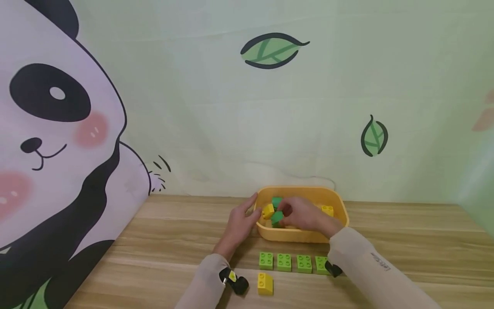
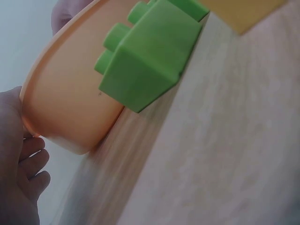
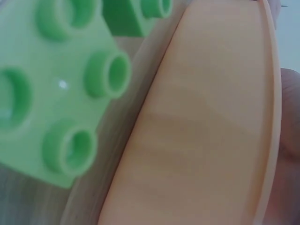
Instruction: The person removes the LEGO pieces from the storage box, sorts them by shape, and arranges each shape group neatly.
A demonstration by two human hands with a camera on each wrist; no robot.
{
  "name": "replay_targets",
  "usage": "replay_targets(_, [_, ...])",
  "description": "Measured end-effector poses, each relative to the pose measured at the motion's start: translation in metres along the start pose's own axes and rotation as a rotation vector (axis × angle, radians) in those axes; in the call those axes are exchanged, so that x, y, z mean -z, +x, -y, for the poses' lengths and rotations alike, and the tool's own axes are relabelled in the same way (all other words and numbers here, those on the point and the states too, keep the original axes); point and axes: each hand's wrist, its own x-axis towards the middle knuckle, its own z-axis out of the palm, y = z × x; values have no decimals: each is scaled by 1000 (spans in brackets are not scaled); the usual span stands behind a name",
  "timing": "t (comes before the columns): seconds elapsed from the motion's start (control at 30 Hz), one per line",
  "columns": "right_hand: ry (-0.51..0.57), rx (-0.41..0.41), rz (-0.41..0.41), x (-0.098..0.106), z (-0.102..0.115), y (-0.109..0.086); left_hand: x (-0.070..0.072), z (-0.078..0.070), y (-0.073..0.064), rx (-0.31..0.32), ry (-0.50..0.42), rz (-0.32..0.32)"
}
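Note:
A yellow-orange plastic bin (image 1: pixel 293 235) stands at the back of the table with a few toy building bricks inside. My left hand (image 1: pixel 239 225) holds the bin's left end, thumb at the rim and fingers along the outer wall. Reaching over the near wall, my right hand (image 1: pixel 302 212) pinches a dark green brick (image 1: pixel 276 218) inside the bin. Beside that brick lie a yellow brick (image 1: pixel 268 211) and another dark green piece (image 1: pixel 276 202). A second yellow brick (image 1: pixel 327 210) sits at the bin's right end. The right wrist view shows the bin's outer wall (image 3: pixel 197 122) hiding the right fingertips.
In front of the bin, several light green bricks (image 1: pixel 284 262) form a row, the rightmost partly covered by the right wrist camera. A yellow sloped brick (image 1: pixel 265 284) lies nearer, below the row's left end. Behind the wooden table (image 1: pixel 166 249) hangs a printed panda backdrop (image 1: pixel 200 107).

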Motion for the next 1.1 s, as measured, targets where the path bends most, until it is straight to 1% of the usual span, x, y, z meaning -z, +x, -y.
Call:
replay_targets(0.1, [21,-6,-14,2,1,-3,0,0,1,-5,0,-1])
replay_targets(0.2, [49,13,-26,4,0,-7,-1,0,0,-8,-1,-7])
replay_targets(0.3, [66,51,-50,7,0,-12,-1,0,0,-11,-1,-12])
replay_targets(0.47, [63,130,-103,11,-2,-20,-1,0,0,-18,2,-17])
replay_targets(0.6, [84,173,-141,13,-1,-30,-1,0,0,-17,2,-15])
replay_targets(0.73, [109,158,-166,14,4,-39,0,-1,0,-10,-6,-6])
replay_targets(0.83, [133,147,-172,14,7,-46,0,-2,-1,10,-8,5])
replay_targets(0.97, [177,171,-175,12,10,-57,0,-2,-1,20,-8,8])
replay_targets(1.1, [213,202,-178,8,13,-72,0,-3,-1,9,-12,-1])
